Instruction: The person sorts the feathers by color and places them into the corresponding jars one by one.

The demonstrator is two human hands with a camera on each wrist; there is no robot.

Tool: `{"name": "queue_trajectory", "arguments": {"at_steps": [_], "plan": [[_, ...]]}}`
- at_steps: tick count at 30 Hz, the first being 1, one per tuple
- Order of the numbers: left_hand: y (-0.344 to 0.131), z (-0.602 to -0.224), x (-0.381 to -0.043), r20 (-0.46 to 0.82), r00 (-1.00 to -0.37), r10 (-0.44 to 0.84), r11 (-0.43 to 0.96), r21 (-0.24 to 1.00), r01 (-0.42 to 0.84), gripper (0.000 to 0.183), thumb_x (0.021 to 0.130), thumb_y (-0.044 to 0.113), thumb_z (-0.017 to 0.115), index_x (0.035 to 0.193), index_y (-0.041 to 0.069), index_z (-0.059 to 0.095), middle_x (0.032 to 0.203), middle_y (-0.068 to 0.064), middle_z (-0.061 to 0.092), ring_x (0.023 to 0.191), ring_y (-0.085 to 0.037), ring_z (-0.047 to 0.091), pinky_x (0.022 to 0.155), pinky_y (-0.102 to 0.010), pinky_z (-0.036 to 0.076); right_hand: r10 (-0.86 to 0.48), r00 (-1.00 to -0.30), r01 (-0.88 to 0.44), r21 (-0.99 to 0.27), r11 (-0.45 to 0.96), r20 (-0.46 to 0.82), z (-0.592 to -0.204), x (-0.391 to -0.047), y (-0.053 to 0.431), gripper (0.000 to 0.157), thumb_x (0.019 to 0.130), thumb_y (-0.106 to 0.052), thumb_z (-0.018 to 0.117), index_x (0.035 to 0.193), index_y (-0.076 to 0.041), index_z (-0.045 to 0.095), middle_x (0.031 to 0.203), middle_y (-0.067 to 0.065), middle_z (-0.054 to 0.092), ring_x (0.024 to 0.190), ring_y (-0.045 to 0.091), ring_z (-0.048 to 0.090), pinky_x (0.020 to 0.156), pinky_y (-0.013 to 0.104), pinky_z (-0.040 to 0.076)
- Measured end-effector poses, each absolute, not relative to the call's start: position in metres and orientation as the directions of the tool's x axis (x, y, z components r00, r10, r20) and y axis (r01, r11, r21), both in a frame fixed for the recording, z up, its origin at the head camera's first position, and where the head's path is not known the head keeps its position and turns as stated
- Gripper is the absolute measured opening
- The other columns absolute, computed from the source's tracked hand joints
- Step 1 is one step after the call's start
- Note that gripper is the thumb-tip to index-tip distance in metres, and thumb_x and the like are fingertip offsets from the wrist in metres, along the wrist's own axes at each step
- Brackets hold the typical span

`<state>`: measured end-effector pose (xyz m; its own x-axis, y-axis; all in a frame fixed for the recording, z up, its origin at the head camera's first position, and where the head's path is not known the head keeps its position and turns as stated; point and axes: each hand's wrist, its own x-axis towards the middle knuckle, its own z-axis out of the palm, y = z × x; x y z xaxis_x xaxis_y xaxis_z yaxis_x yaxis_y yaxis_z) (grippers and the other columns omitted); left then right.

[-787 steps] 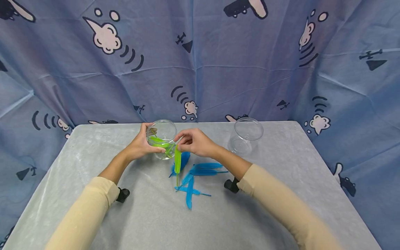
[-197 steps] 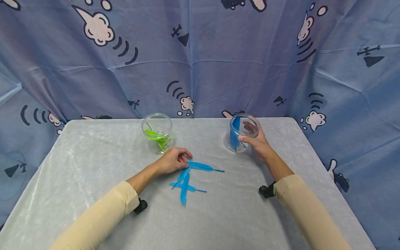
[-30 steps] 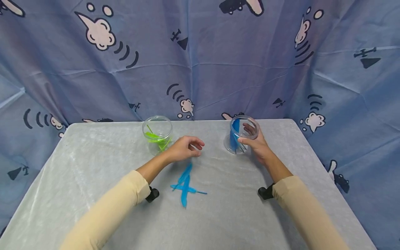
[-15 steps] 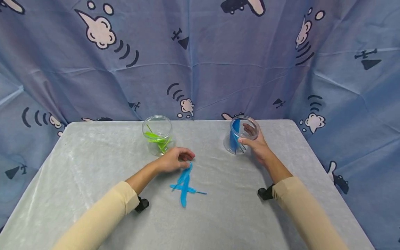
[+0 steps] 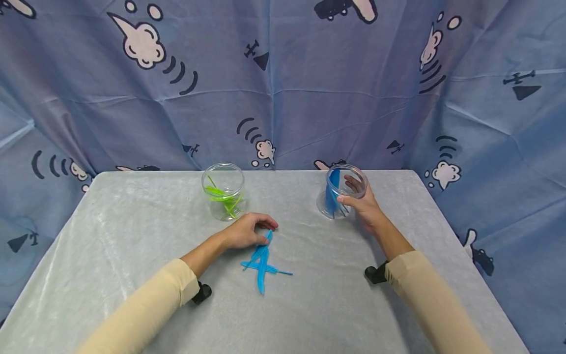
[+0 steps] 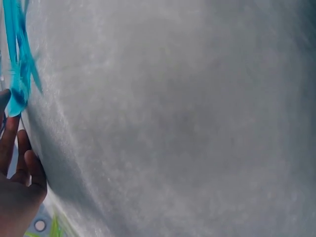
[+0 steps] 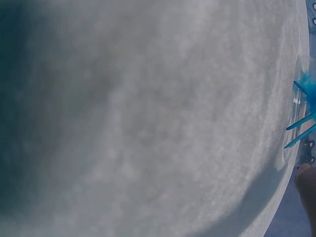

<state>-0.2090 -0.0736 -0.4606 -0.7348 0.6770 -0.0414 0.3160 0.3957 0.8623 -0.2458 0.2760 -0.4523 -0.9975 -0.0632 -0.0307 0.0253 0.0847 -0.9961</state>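
Observation:
Several blue feathers [image 5: 262,275] lie crossed on the table's middle. My left hand [image 5: 245,231] is over their far end, its thumb on a feather tip and its fingers spread beyond it. In the left wrist view, the thumb and index fingertip [image 6: 14,122] are right at the blue tip, with a gap between them. My right hand [image 5: 364,206] grips a clear jar [image 5: 322,202] at the right, thumb in front and fingers behind. Blue feathers [image 5: 332,191] stand inside that jar; their quills [image 7: 301,121] show in the right wrist view.
Behind my left hand stands a second clear jar [image 5: 214,209] with lime-green feathers [image 5: 227,200] inside. Grey cloth covers the table [image 5: 336,305], and a blue patterned curtain [image 5: 309,118] hangs along its back edge.
Earlier my left hand held the left jar while my right pinched a green feather. Since then, blue feathers have gone into the right jar. Just now my left hand came back to the pile.

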Motion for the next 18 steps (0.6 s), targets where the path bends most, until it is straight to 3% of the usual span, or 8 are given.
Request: {"name": "queue_trajectory", "arguments": {"at_steps": [18], "plan": [[-0.072,-0.4618,-0.2079,-0.033,-0.732,0.681,0.397,0.856,0.331,0.042,0.079,-0.011,0.074,0.119,-0.002,0.066,0.109,-0.012,0.07,0.106,-0.023,0.063,0.1,-0.04,0.046,-0.078,-0.997,0.014,-0.997,0.078,-0.02,-0.4522,-0.2446,0.2766,0.097,0.089,0.002,0.07,0.159,-0.026,0.01,0.163,0.012,0.021,0.15,0.027,0.014,0.12,0.051,0.016]]}}
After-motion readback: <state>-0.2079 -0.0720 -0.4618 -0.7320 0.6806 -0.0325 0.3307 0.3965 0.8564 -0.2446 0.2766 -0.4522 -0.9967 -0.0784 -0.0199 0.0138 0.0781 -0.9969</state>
